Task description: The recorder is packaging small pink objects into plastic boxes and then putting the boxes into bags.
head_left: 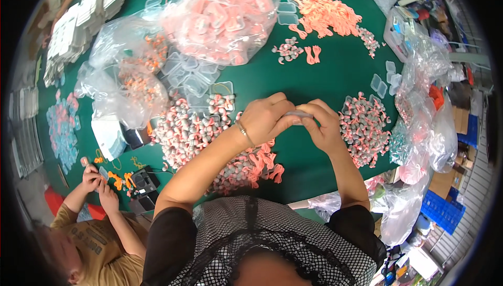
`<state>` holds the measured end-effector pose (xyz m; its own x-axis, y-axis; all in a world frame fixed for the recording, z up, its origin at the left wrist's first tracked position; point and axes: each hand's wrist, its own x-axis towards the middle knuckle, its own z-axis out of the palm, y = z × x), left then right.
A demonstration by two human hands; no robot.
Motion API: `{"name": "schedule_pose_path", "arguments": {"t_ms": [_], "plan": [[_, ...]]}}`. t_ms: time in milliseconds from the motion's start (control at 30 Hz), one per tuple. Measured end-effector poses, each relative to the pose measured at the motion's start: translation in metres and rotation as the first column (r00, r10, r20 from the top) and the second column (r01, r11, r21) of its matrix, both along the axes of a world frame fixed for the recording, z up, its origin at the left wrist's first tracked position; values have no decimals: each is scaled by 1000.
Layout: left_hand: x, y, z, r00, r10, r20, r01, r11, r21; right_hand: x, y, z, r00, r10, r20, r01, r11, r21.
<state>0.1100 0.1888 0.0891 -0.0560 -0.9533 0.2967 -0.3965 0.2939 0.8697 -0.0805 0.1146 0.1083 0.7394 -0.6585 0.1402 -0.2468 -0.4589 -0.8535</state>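
Note:
In front of my chest, over the green table, my left hand (271, 117) and my right hand (322, 124) meet with fingers pinched together. Between the fingertips of both is a small pale, greyish piece (299, 113), mostly covered, so its exact kind cannot be made out. Left of my left hand spreads a large pile of small grey-and-pink plugs (186, 136). Under my left forearm lie more plugs with bundled pink cords (264, 160). A second pile of grey-and-pink plugs (364, 129) sits just right of my right hand.
A big clear bag of pink pieces (220, 21) stands at the back, with clear plastic cases (191, 71) before it. Bundled orange cords (325, 13) lie back right. Filled clear bags (419, 92) line the right edge. At lower left another person's hands (99, 186) work.

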Motion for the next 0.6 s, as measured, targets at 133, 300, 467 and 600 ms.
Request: {"name": "schedule_pose_path", "arguments": {"t_ms": [133,300,467,600], "plan": [[7,-7,-18,972,46,229,-40,999,-33,8,-5,-42,998,-55,32,62,958,-280],[20,-8,-45,900,105,422,-61,991,-116,25,-22,-68,1000,-19,4,19,950,-313],[17,0,-56,722,246,647,-136,967,-216,70,-101,-69,980,-197,4,169,830,-531],[9,-4,-37,748,202,632,-120,978,-170,121,-153,-81,928,-373,-29,235,640,-731]]}}
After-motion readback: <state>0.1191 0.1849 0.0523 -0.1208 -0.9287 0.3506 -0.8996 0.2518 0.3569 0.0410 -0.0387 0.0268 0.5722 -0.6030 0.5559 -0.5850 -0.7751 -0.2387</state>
